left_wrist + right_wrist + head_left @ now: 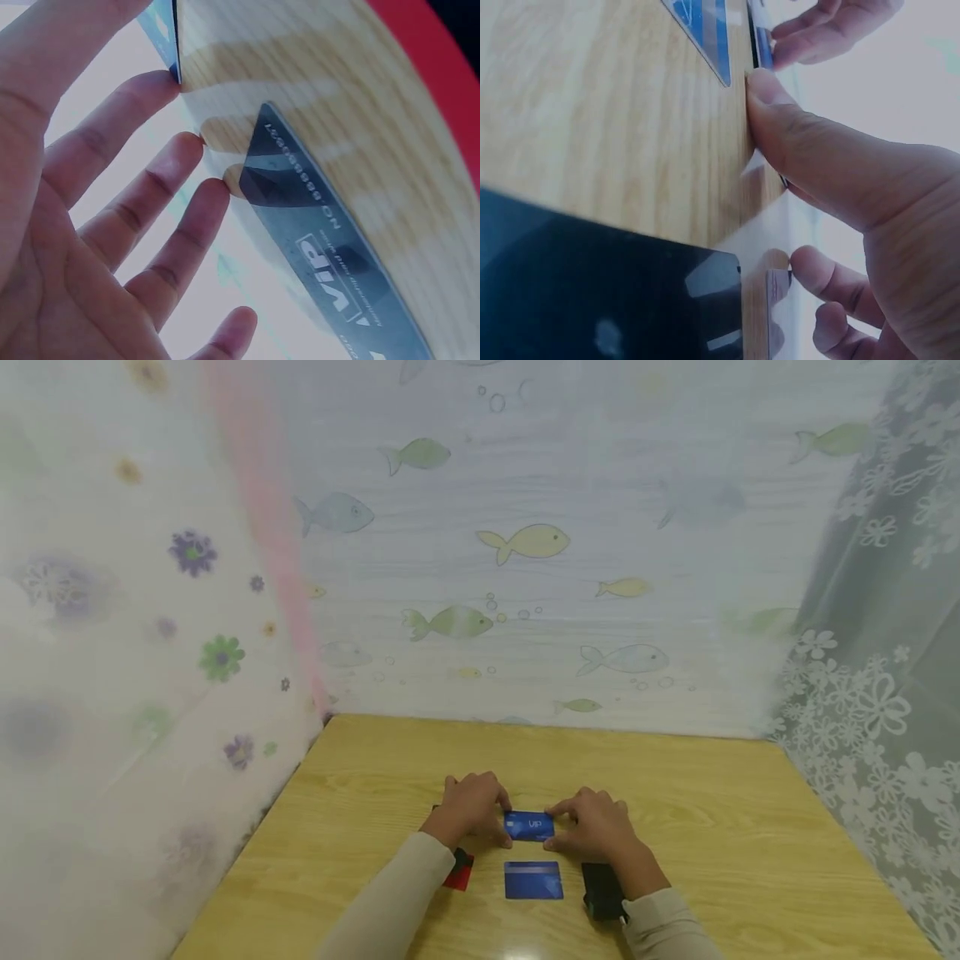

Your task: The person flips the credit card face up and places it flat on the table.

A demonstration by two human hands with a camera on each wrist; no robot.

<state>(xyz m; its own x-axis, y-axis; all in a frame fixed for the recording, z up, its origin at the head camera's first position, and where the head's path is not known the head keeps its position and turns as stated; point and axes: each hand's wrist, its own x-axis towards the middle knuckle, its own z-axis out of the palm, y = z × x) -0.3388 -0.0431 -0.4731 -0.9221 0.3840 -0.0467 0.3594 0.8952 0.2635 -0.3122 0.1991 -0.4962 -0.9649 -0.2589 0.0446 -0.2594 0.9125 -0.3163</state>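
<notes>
A blue card marked VIP lies between my two hands. At its left end, my left hand pinches the corners with forefinger and thumb, the other fingers spread. My right hand pinches the right end the same way, its thumb against the card's edge in the right wrist view. Whether the card is lifted off the table, I cannot tell. Nearer me lies a second blue card with a pale stripe. A dark VIP card is beside my left fingers in the left wrist view.
Under my left wrist a red card is partly covered. A black card shows under my right wrist, partly hidden by the wrist camera. The wood-grain table meets a fish-print curtain at the back, with floral curtains on both sides.
</notes>
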